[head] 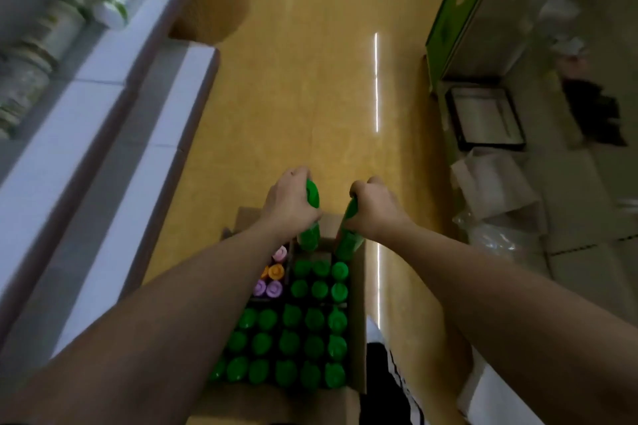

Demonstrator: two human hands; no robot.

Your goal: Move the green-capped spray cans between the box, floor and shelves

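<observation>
Hands at frame centre: our left hand (289,198) grips green bottle (310,214), right hand (374,209) grips second green bottle (349,235), above cardboard box (359,286) of green caps (293,345).

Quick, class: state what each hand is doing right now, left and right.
Left hand: closed, gripping a green bottle over the cardboard box.
Right hand: closed, gripping a second green bottle.

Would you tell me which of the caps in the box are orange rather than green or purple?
The orange caps sit at the cardboard box's far left, between the pink cap and the purple caps.
</observation>
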